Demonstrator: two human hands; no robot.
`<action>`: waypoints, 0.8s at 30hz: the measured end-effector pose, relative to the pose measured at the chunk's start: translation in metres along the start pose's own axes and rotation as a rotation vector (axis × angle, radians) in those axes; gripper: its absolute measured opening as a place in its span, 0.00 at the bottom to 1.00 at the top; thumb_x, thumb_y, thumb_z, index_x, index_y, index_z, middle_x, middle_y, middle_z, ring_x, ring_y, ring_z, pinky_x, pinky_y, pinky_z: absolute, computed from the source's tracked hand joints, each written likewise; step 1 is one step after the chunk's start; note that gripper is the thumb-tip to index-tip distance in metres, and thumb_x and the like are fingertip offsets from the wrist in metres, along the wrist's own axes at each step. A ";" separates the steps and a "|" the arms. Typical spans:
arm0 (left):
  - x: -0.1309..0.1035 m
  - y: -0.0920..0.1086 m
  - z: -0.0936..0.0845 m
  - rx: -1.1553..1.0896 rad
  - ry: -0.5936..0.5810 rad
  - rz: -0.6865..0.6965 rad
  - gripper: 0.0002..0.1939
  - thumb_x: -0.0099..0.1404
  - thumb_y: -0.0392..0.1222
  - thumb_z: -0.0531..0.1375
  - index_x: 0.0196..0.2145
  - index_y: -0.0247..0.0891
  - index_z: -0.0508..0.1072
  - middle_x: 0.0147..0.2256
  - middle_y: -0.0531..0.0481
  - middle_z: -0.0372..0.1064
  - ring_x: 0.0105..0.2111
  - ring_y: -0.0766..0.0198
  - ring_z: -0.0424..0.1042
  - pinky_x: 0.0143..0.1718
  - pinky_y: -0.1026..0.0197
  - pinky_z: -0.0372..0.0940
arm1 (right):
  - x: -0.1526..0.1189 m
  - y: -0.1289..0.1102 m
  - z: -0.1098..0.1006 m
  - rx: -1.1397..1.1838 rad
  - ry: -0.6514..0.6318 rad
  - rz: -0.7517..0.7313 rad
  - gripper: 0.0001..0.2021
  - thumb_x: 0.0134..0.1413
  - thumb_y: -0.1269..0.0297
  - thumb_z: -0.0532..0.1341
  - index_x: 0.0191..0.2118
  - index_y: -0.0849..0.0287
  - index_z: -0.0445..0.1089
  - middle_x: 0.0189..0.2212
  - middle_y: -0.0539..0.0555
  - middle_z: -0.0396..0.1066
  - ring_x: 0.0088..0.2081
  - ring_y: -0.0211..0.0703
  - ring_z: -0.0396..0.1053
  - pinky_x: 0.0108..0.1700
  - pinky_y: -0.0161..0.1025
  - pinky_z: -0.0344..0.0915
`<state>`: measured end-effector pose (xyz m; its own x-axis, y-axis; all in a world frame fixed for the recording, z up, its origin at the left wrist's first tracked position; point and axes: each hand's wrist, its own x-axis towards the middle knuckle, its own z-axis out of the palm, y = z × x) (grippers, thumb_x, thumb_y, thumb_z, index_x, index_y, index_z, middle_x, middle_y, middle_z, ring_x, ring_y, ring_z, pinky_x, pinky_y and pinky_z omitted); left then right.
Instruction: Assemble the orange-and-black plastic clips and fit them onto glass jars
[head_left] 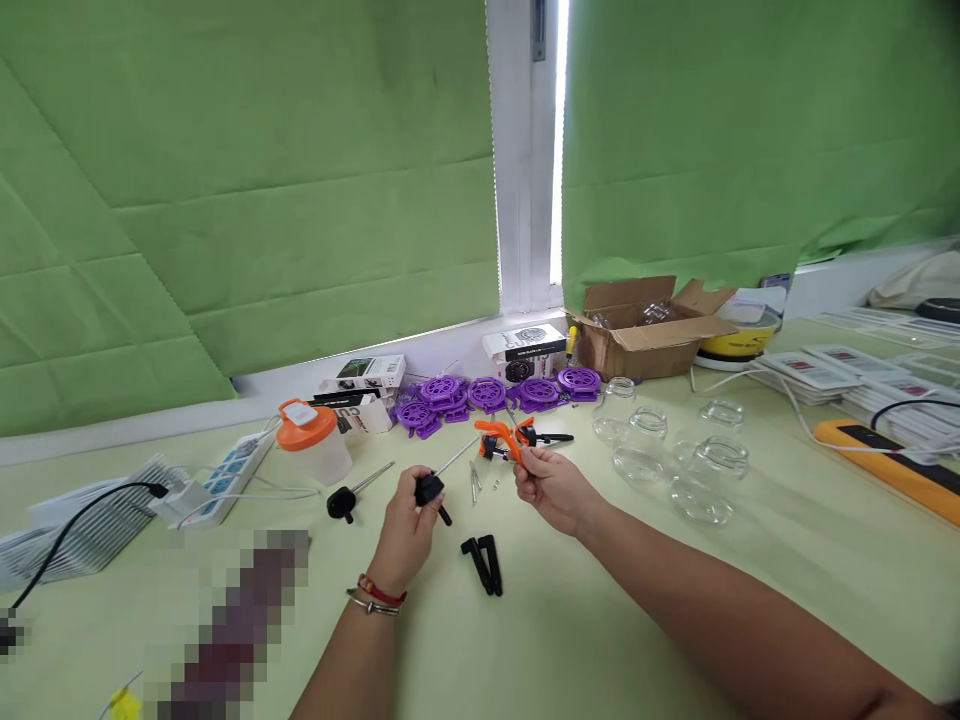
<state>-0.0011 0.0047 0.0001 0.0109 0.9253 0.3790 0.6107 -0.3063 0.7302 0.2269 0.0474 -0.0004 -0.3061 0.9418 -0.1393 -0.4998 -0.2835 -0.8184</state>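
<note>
My left hand (405,525) is closed round a black knob-like part (429,489) with a thin metal rod (457,457) pointing up and right. My right hand (555,488) pinches a curved orange plastic piece (504,432) over the table. Just behind it lie black-and-orange parts (525,436), partly covered by the piece. Between the hands are a few loose metal pins (475,483). Two black L-shaped handles (484,566) lie in front. Left of my left hand rests a similar black knob with a rod (343,504).
Purple wheel-shaped plastic parts (487,394) line the back, before printed boxes (525,350). Several clear jars (637,445) and an open carton (645,345) occupy the right. A cup with an orange lid (307,428) and a power strip (229,480) are at left.
</note>
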 end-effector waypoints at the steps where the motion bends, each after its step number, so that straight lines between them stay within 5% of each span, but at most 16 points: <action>1: -0.002 0.004 0.004 -0.023 -0.044 0.006 0.12 0.64 0.43 0.53 0.45 0.40 0.61 0.41 0.47 0.67 0.36 0.62 0.69 0.39 0.58 0.65 | -0.005 0.000 -0.005 0.023 -0.003 0.039 0.17 0.43 0.53 0.67 0.31 0.61 0.67 0.18 0.45 0.58 0.18 0.30 0.49 0.23 0.33 0.46; 8: -0.010 0.019 0.014 -0.095 -0.155 0.095 0.10 0.64 0.40 0.53 0.44 0.42 0.62 0.45 0.46 0.66 0.44 0.59 0.67 0.48 0.53 0.62 | -0.023 -0.002 -0.015 -0.016 -0.095 0.194 0.14 0.46 0.57 0.65 0.32 0.64 0.67 0.15 0.43 0.54 0.17 0.28 0.44 0.23 0.33 0.38; 17: -0.017 0.030 0.031 -0.369 -0.137 -0.046 0.21 0.60 0.42 0.59 0.51 0.41 0.62 0.50 0.43 0.64 0.49 0.57 0.67 0.49 0.52 0.64 | -0.028 0.011 -0.015 -0.100 -0.218 0.261 0.17 0.47 0.53 0.65 0.33 0.64 0.69 0.16 0.43 0.54 0.17 0.27 0.44 0.23 0.32 0.38; 24: -0.019 0.037 0.029 -0.521 -0.233 -0.136 0.16 0.62 0.43 0.57 0.48 0.42 0.63 0.40 0.49 0.66 0.36 0.62 0.71 0.41 0.54 0.67 | -0.027 0.016 -0.016 -0.206 -0.203 0.237 0.19 0.45 0.51 0.66 0.33 0.65 0.71 0.16 0.44 0.55 0.17 0.26 0.44 0.22 0.31 0.37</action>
<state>0.0439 -0.0173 0.0036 0.1695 0.9707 0.1701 0.1495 -0.1960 0.9691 0.2399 0.0204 -0.0184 -0.5582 0.7936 -0.2419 -0.2288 -0.4275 -0.8746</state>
